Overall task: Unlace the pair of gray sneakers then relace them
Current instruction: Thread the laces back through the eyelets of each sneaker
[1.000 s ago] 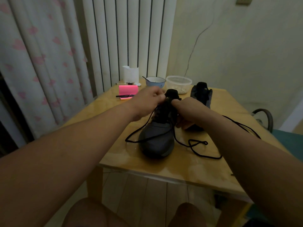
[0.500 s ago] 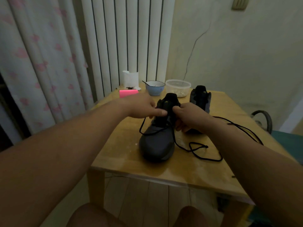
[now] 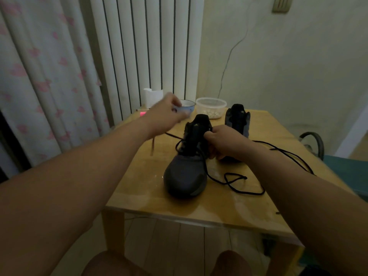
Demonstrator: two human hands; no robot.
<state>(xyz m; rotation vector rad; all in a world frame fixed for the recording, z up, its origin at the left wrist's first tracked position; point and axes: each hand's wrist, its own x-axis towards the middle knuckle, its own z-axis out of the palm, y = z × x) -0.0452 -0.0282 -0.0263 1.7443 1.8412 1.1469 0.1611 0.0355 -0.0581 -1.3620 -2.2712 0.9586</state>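
Observation:
A gray sneaker [image 3: 185, 176] stands toe towards me in the middle of the wooden table [image 3: 139, 196]. My right hand [image 3: 223, 142] grips its right side near the tongue. My left hand [image 3: 169, 114], blurred by motion, is raised up and left of the shoe and pinches one end of the black lace [image 3: 173, 137], which runs taut from the eyelets. The lace's other end [image 3: 239, 182] lies looped on the table to the right. The second gray sneaker [image 3: 238, 118] stands behind, and its loose black lace [image 3: 288, 154] trails off to the right.
At the table's far edge stand a blue bowl [image 3: 187, 107], a clear plastic container [image 3: 211, 109], a white tissue pack [image 3: 152, 96] and a pink item [image 3: 143, 113]. A radiator and a curtain are behind. A chair [image 3: 316, 144] is at the right.
My left hand has pulled away from the shoe's tongue, up and to the left, drawing the lace out through the eyelets. My right hand stays on the shoe.

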